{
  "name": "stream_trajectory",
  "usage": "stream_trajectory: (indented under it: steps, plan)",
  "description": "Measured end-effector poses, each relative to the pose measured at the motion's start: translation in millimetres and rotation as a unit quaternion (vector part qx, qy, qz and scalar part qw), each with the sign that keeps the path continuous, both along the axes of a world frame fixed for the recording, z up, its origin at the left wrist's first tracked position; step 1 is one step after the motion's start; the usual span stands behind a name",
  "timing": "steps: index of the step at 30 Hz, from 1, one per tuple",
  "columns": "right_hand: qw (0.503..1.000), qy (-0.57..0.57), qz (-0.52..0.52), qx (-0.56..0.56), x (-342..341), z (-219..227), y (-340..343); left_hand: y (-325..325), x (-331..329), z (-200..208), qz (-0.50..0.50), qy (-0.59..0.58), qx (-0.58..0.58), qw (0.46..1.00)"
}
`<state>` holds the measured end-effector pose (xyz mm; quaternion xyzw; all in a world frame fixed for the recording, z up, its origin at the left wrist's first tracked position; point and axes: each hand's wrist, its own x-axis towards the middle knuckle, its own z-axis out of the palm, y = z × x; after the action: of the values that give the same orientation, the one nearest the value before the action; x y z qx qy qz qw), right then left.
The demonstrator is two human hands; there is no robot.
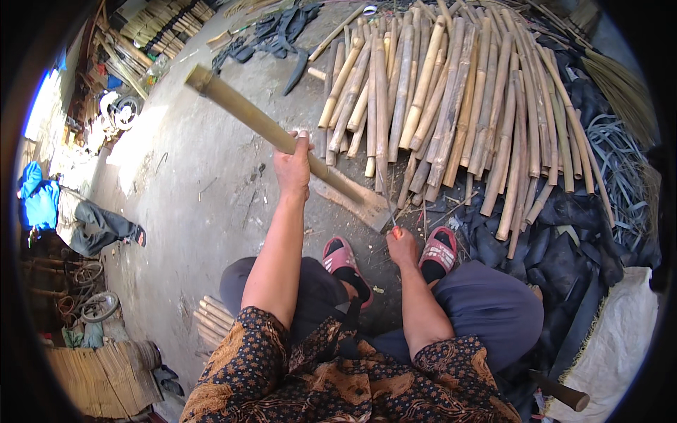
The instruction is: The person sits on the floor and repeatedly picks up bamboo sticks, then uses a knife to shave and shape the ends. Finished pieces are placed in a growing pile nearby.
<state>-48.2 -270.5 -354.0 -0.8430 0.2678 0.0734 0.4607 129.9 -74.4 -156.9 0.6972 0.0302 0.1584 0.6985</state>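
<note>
Evidently grips the pole (247, 114) in the left hand (293, 169), aslant from upper left to centre, seemingly propped on the board (370, 213) for steadiness; clasps the orange-handled tool (396, 231) in the right hand (403, 248), just right of centre, probably for control.

Your left hand (292, 168) grips a slanting pole (243, 113), its lower end over a board (370, 211). Your right hand (403, 248) holds a thin, orange-handled tool (397, 231). Ahead lies piled bamboo (441, 92).
</note>
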Motion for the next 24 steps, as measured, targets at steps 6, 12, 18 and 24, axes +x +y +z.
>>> stream_trajectory:
  steps: [6, 12, 18, 24]
  plan:
    - [0.999, -0.033, -0.001, 0.001, 19, 32, 28, 31, -12, 18, 0.063, -0.019, 0.010, 0.998]
    - [0.992, -0.100, 0.064, 0.027, 46, 101, 73, 84, -13, 159, 0.119, -0.212, -0.105, 0.964]
    - [0.962, -0.188, 0.144, 0.135, 47, 139, 127, 102, -53, 174, 0.105, -0.166, -0.200, 0.960]
    - [0.985, -0.133, 0.100, 0.055, 55, 108, 117, 119, -66, 162, 0.020, -0.188, -0.225, 0.956]
